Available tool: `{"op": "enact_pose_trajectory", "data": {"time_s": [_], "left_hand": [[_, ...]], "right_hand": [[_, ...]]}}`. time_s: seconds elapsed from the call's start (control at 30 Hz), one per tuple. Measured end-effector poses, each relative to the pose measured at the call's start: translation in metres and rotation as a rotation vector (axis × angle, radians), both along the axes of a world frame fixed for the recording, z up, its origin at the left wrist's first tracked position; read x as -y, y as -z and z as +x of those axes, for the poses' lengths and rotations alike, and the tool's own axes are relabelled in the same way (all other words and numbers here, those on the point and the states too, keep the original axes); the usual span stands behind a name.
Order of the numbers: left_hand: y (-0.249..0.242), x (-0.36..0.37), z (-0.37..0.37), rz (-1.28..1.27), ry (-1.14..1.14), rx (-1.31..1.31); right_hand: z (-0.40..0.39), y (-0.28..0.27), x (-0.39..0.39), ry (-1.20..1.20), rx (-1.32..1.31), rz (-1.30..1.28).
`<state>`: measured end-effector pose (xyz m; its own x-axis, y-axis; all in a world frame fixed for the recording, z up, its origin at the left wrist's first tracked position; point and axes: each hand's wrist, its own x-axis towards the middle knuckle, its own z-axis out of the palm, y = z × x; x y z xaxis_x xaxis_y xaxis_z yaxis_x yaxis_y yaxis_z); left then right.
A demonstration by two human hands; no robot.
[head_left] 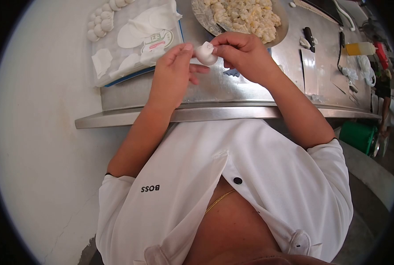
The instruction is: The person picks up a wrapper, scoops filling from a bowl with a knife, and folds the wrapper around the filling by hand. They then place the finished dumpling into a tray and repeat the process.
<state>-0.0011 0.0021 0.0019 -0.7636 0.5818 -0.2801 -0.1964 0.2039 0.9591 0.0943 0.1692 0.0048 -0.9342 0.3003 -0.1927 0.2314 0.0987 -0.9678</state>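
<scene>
A small white dumpling [205,54] with a gathered top is held up over the metal counter between my two hands. My right hand [243,54] pinches its upper right side between thumb and fingers. On the other side, my left hand [176,66] grips it at the fingertips, with its lower fingers stretched out beneath. Behind the right hand stands a metal bowl [285,33] heaped with pale, chunky filling [245,20]. Thin white wrappers [149,24] lie on the plastic-covered tray [113,75] to the left.
Several finished dumplings [100,25] sit in rows at the tray's far left corner. On the right of the counter [250,95] lie a cleaver [309,70], a yellow squeeze bottle [360,48] and plastic bags. A green bucket [357,136] stands below the right end.
</scene>
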Motion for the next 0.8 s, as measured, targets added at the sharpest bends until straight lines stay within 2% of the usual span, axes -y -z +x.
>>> {"op": "enact_pose_trajectory", "data": {"time_s": [0.07,0.13,0.2,0.23,0.3,0.43,0.53,0.6,0.73,0.8], "left_hand": [[-0.001,0.002,-0.003,0.241,0.137,0.541],[0.004,0.002,-0.007,0.291,0.203,0.58],[0.009,0.004,-0.011,0.339,0.275,0.621],[0.01,0.005,-0.012,0.343,0.267,0.643],[0.012,0.006,-0.012,0.346,0.257,0.665],[0.012,0.006,-0.013,0.361,0.239,0.653],[0.013,0.007,-0.014,0.346,0.224,0.654],[0.016,0.008,-0.014,0.328,0.224,0.652],[0.014,0.007,-0.013,0.308,0.255,0.656],[0.014,0.007,-0.013,0.294,0.249,0.653]], "right_hand": [[0.0,0.0,0.001,-0.02,-0.033,-0.041],[-0.001,0.008,0.002,-0.041,-0.067,-0.082],[-0.003,0.027,0.003,-0.025,-0.32,0.093],[-0.002,0.02,0.002,-0.022,-0.319,0.093],[0.0,-0.001,-0.001,-0.093,0.013,-0.031],[-0.001,-0.006,-0.007,-0.145,0.049,-0.208],[-0.001,-0.002,-0.002,-0.144,0.013,-0.174],[-0.001,0.008,0.003,-0.141,-0.101,-0.01],[-0.001,0.008,0.001,-0.15,-0.07,-0.033],[-0.001,0.009,0.0,-0.168,-0.097,0.042]]}}
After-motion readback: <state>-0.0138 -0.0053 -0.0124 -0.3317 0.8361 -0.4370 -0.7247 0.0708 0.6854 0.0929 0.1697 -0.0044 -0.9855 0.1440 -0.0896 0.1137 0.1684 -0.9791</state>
